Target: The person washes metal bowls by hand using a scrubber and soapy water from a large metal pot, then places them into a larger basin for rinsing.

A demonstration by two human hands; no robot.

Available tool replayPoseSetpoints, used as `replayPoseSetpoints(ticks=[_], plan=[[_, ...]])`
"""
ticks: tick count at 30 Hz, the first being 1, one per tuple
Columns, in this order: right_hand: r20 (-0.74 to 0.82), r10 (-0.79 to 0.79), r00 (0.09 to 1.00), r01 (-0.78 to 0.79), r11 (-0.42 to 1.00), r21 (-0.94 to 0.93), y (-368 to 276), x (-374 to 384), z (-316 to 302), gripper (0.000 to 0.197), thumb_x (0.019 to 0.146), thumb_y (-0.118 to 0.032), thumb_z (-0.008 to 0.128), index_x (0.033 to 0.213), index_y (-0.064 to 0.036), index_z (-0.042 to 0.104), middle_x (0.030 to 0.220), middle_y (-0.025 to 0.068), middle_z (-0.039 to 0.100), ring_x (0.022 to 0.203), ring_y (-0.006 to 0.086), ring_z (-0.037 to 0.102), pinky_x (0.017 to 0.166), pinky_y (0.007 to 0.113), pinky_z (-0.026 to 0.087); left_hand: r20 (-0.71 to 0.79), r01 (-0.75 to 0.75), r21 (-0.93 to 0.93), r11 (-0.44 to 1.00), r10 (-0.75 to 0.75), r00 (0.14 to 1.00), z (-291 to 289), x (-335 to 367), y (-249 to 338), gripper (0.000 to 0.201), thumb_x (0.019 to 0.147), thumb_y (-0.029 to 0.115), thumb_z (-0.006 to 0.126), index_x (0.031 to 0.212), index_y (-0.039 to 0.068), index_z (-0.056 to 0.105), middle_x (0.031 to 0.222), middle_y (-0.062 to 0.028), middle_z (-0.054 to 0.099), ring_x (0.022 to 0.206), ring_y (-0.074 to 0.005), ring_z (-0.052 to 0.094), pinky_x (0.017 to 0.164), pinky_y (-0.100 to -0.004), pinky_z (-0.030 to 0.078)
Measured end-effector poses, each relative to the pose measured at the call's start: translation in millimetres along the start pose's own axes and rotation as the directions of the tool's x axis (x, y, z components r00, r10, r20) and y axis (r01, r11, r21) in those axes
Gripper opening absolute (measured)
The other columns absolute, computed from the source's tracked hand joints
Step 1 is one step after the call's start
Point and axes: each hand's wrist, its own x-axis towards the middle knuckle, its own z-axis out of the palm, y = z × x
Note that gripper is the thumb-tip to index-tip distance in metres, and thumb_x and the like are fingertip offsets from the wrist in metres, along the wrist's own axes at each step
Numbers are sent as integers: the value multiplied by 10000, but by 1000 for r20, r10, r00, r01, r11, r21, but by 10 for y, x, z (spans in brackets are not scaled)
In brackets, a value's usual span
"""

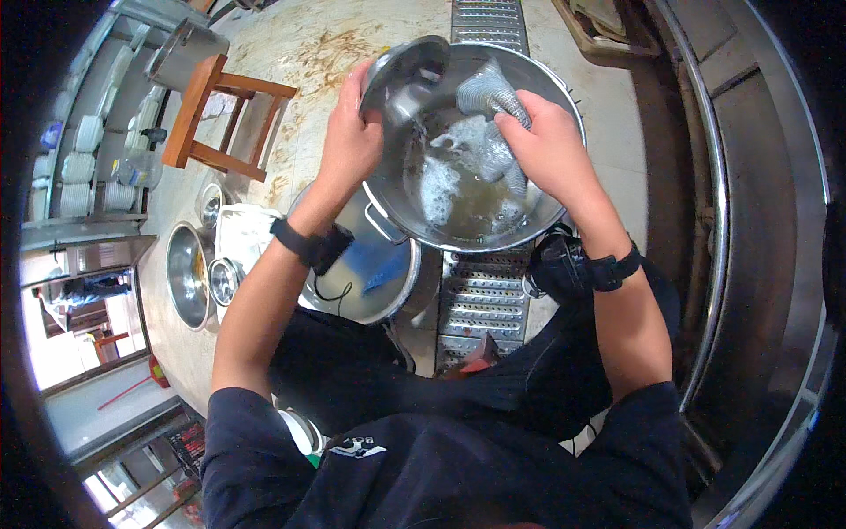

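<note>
A large steel pot (pixel 575 97) with side handles stands in front of me, holding cloudy water with white suds (pixel 439 189). My left hand (pixel 354 128) is closed on the edge of a steel bowl (pixel 421 63), tilted over the pot's far left rim; whether it is a bowl or a deep lid is hard to tell. My right hand (pixel 548 145) grips a silvery mesh scrubbing cloth (pixel 486 88). Part of the cloth bunches above the fist, and its lower end hangs down to the suds. The cloth is apart from the bowl.
Left of the pot sits a wide basin (pixel 388 304) holding water and something blue. Farther left are steel bowls (pixel 183 280) and a white crate (pixel 242 234). A wooden stool (pixel 204 115) stands beyond. Perforated metal drain grating (pixel 485 304) runs beneath the pot; a steel counter lines the right.
</note>
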Motion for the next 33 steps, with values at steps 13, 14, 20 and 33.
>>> replayPoseSetpoints(ticks=[13, 14, 20, 33], plan=[[120, -559, 821, 571, 805, -158, -124, -475, 1005, 360, 922, -292, 645, 1059, 35, 582, 1107, 251, 566, 1064, 459, 552, 997, 554, 430, 588, 713, -699, -51, -608, 533, 32, -908, 391, 481, 1095, 385, 417, 1525, 176, 367, 1419, -97, 557, 1271, -239, 583, 1013, -451, 532], [136, -536, 833, 553, 813, -183, -112, -522, 1085, 396, 918, -330, 650, 1064, 32, 582, 1122, 255, 572, 1073, 456, 554, 1011, 553, 425, 593, 720, -693, -26, -589, 549, 61, -925, 398, 480, 1100, 375, 399, 1534, 174, 354, 1440, -99, 536, 1293, -237, 562, 1011, -456, 531], [482, -432, 762, 527, 846, -75, -216, -726, 1242, 583, 903, -456, 655, 1194, 45, 586, 1181, 242, 604, 1127, 408, 565, 1018, 524, 419, 529, 715, -699, -6, -677, 512, -44, -1043, 264, 481, 1095, 412, 415, 1499, 158, 353, 1375, -120, 567, 1244, -288, 590, 1027, -523, 506], [462, -377, 802, 456, 888, -66, -201, -921, 1267, 678, 892, -544, 637, 1165, 75, 597, 1153, 248, 623, 1117, 395, 590, 1021, 481, 452, 503, 704, -709, 37, -673, 542, 52, -1110, 176, 378, 1111, 231, 344, 1445, 72, 424, 1339, -132, 583, 1190, -223, 610, 1019, -394, 515]])
